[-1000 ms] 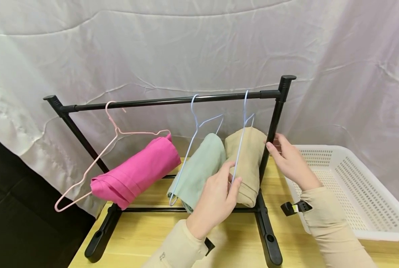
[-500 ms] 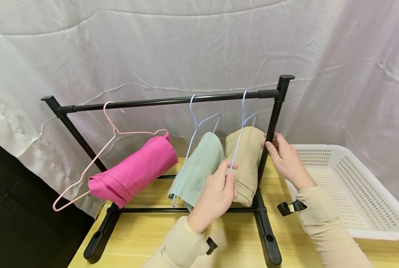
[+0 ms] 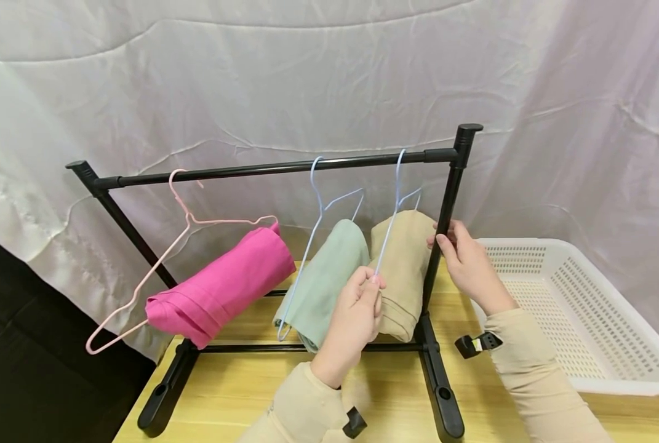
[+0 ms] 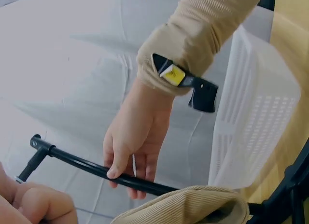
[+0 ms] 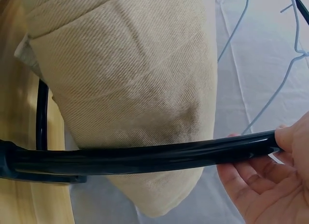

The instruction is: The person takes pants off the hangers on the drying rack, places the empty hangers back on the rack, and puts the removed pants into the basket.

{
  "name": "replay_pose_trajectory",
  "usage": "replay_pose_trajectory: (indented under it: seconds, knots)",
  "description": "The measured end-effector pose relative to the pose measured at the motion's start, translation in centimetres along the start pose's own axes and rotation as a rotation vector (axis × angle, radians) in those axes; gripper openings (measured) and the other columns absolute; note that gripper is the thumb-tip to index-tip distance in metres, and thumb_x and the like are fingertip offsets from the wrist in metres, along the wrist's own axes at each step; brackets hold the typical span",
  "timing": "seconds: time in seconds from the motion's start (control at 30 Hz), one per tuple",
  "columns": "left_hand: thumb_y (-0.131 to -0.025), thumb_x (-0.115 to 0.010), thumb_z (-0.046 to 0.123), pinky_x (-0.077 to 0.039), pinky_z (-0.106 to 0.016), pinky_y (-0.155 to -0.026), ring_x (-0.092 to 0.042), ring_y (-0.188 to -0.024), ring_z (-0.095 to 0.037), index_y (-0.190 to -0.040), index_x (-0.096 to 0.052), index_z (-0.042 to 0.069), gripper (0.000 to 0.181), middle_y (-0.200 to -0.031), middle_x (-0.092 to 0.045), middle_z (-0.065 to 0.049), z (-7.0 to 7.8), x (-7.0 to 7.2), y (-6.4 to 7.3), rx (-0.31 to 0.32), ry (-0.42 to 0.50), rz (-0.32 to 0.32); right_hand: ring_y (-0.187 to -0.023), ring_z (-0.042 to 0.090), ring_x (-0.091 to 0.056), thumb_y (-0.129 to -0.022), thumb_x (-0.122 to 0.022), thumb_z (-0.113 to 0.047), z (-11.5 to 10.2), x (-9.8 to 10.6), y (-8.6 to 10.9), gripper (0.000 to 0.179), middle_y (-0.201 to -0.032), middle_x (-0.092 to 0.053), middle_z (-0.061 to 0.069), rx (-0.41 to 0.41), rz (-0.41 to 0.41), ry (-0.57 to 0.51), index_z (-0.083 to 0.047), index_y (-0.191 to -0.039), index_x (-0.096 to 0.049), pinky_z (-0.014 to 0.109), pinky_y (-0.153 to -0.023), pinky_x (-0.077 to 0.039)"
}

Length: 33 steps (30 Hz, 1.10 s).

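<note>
The left hand (image 3: 354, 311) pinches the blue hanger (image 3: 387, 231) carrying the beige cloth (image 3: 403, 271) on the rack; right hand (image 3: 467, 264) fingers grasp the upright post (image 3: 440, 240). Better keep the post steady.

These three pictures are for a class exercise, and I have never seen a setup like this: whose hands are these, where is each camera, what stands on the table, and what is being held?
A person works with bare hands and wears three cameras. The wide picture is from the head, looking down. The other two are from the wrists.

On the wooden table stands a black rack, with a white basket beside it. Three hangers on the rail carry folded cloths: pink, green and beige.

The left hand pinches the lower wire of the blue hanger bearing the beige cloth. The right hand grips the rack's right post; the right wrist view shows its fingers curled round it.
</note>
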<state>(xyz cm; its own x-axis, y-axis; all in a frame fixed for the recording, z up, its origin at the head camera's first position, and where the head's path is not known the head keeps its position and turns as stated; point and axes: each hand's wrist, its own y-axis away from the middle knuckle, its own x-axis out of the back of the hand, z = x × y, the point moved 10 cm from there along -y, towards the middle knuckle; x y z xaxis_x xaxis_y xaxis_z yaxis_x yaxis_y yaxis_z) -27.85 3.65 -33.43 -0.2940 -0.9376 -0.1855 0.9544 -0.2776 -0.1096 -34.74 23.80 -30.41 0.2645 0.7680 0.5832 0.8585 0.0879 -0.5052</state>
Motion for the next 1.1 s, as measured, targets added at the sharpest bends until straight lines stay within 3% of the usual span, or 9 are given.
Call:
replay_pose_trajectory:
  seconds: [0.17, 0.3, 0.37, 0.53, 1.1]
  knots:
    - [-0.118, -0.037, 0.021, -0.017, -0.019, -0.040, -0.019, -0.043, -0.006, -0.109, -0.045, -0.004, 0.028, -0.057, -0.025, 0.007, 0.3, 0.0, 0.3, -0.042, 0.020, 0.020, -0.120, 0.046, -0.070, -0.118, -0.040, -0.021, 0.2, -0.2, 0.0, 0.036, -0.118, -0.076, 0.023, -0.003, 0.001, 0.003, 0.005, -0.141, -0.051, 0.056, -0.096, -0.051]
    - [-0.118, -0.037, 0.021, -0.018, -0.018, -0.039, -0.019, -0.043, -0.005, -0.111, -0.044, -0.008, 0.030, -0.056, -0.024, 0.007, 0.7, 0.2, 0.5, -0.072, 0.020, 0.042, -0.119, 0.042, -0.071, -0.118, -0.041, -0.023, 0.3, -0.4, 0.0, 0.037, -0.118, -0.077, 0.020, -0.001, 0.000, 0.015, 0.003, -0.142, -0.052, 0.044, -0.093, -0.050]
    - [-0.118, -0.037, 0.020, -0.018, -0.018, -0.039, -0.019, -0.042, -0.005, -0.112, -0.043, -0.009, 0.030, -0.057, -0.023, 0.007, 0.9, 0.2, 0.5, -0.087, 0.023, 0.051, -0.119, 0.042, -0.071, -0.118, -0.040, -0.023, 0.3, -0.4, -0.1, 0.038, -0.118, -0.076, 0.020, -0.001, -0.003, 0.015, 0.003, -0.142, -0.051, 0.044, -0.093, -0.050]
    - [-0.118, -0.037, 0.020, -0.019, -0.018, -0.039, -0.020, -0.042, -0.006, -0.110, -0.043, -0.008, 0.030, -0.057, -0.022, 0.006, 1.8, 0.4, 0.5, -0.126, 0.026, 0.063, -0.119, 0.047, -0.070, -0.118, -0.039, -0.022, 0.2, -0.4, -0.2, 0.037, -0.119, -0.076, 0.023, -0.002, -0.003, 0.005, 0.004, -0.142, -0.050, 0.058, -0.096, -0.052]
    - [-0.118, -0.036, 0.016, -0.021, -0.018, -0.040, -0.021, -0.044, -0.004, -0.111, -0.040, -0.015, 0.032, -0.057, -0.023, 0.006, 4.6, 0.8, 1.1, -0.259, 0.046, 0.060, -0.122, 0.050, -0.068, -0.118, -0.039, -0.024, 0.4, -0.3, -0.1, 0.036, -0.121, -0.076, 0.025, -0.007, 0.002, 0.005, 0.003, -0.140, -0.050, 0.065, -0.101, -0.051]
